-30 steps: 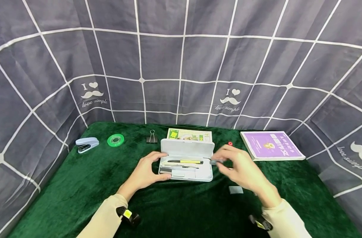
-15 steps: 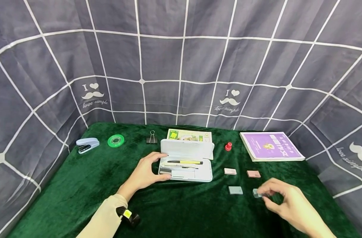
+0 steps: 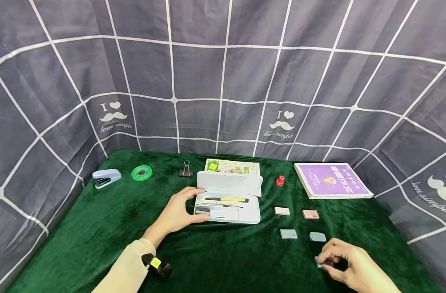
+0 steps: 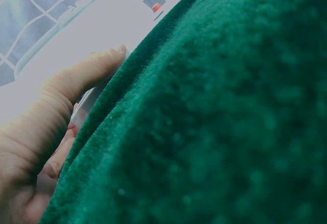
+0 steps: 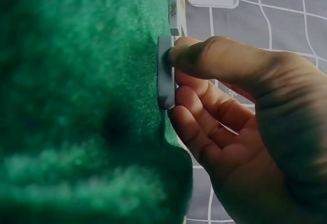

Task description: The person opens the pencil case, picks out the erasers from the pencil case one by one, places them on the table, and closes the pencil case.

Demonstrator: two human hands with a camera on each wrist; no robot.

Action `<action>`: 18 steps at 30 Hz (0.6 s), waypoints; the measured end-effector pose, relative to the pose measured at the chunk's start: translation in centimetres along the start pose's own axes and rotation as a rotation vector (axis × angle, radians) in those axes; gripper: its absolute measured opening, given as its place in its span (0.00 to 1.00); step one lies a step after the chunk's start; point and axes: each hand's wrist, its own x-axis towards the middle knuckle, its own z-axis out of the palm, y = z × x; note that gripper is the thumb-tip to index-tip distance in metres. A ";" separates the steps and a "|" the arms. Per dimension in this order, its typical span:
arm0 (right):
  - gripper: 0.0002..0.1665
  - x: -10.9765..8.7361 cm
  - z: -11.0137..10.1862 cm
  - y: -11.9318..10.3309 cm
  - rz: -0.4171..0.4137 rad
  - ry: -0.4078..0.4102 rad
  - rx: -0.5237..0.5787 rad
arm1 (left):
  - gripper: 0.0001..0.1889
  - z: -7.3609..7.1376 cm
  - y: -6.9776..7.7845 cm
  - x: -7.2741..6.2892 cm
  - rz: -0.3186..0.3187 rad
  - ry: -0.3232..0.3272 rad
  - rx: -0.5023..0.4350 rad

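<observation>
My left hand [image 3: 179, 209] grips the left end of an open white pencil case [image 3: 250, 211], thumb at the front edge and fingers at the back. In the left wrist view the thumb [image 4: 87, 75] lies along the pale case [image 4: 97, 24]. Inside the case are a yellow-and-black pen [image 3: 230, 200] and other slim items. At the front right, my right hand [image 3: 349, 262] pinches a small grey eraser-like block [image 5: 166, 75] low at the green cloth. Just behind that hand lies a rounded grey block [image 3: 317, 237].
A flat grey block [image 3: 288, 234], a white block [image 3: 282, 211] and a pink one [image 3: 310, 214] lie right of the case. Farther back are a stapler [image 3: 106, 178], green tape roll [image 3: 141, 173], binder clip [image 3: 186, 169], red piece [image 3: 280, 180] and purple book [image 3: 332, 180].
My right hand has moved from the pencil case's right end out to the front right, carrying a small grey block past the rounded one. The left hand has stayed on the case.
</observation>
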 end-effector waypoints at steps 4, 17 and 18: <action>0.24 0.4 -0.4 -0.3 -0.009 -0.037 0.013 | 0.44 -0.1 0.0 -0.1 0.000 0.002 0.002; 0.36 8.6 -1.2 -5.0 -0.128 0.163 -0.139 | 0.43 0.2 -0.2 0.1 -0.019 0.007 0.004; 0.35 9.7 -1.1 -5.5 -0.131 0.163 -0.139 | 0.43 0.2 -0.2 0.0 -0.020 0.009 0.004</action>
